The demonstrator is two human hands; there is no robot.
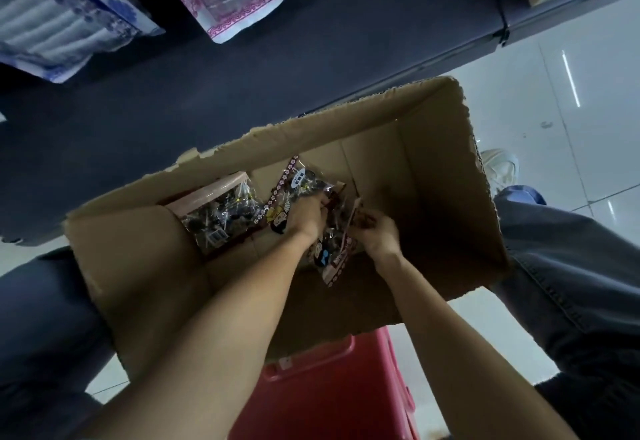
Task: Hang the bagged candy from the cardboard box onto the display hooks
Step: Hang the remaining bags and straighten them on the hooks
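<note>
Both hands are deep in the cardboard box (440,176): the left hand (306,216) and right hand (375,231) each grip a candy bag (332,249). More bags (221,218) lie inside, none hung yet.

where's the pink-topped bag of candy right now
In the head view, the pink-topped candy bag lies inside the cardboard box at its left end, just left of the left hand.

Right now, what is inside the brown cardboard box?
Inside the brown cardboard box lie clear printed candy bags. The left hand and right hand each grip a bag. Whatever lies under the hands and arms is covered.
</note>
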